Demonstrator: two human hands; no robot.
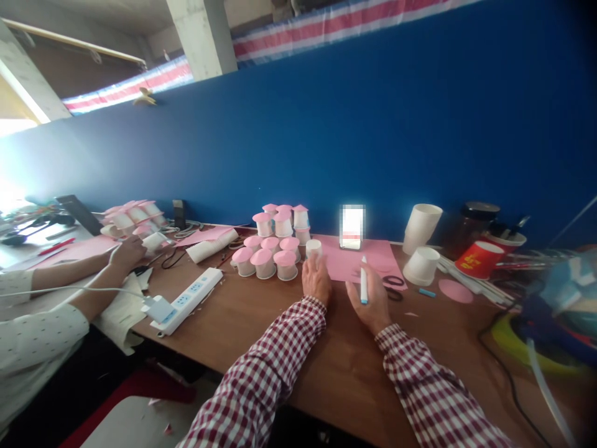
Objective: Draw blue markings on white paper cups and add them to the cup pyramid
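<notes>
Atop the brown table (242, 323), the left hand (316, 280) partly hides a white cup (313, 245).

The left hand (317, 281) covers the lower part of a white cup (313, 247) from me, so I can't tell whether its fingers grip it or only touch it, and I can't make out which fingers of the right hand (372, 298) hold the white marker (363, 281). I get the phone (352, 233) with its screen blocked out, the print on the red cup (480, 260) too small to read, and the blue and yellow thing (559, 311) at right blurred past naming. My view's bottom edge cuts off both checked sleeves (265, 367).
</notes>
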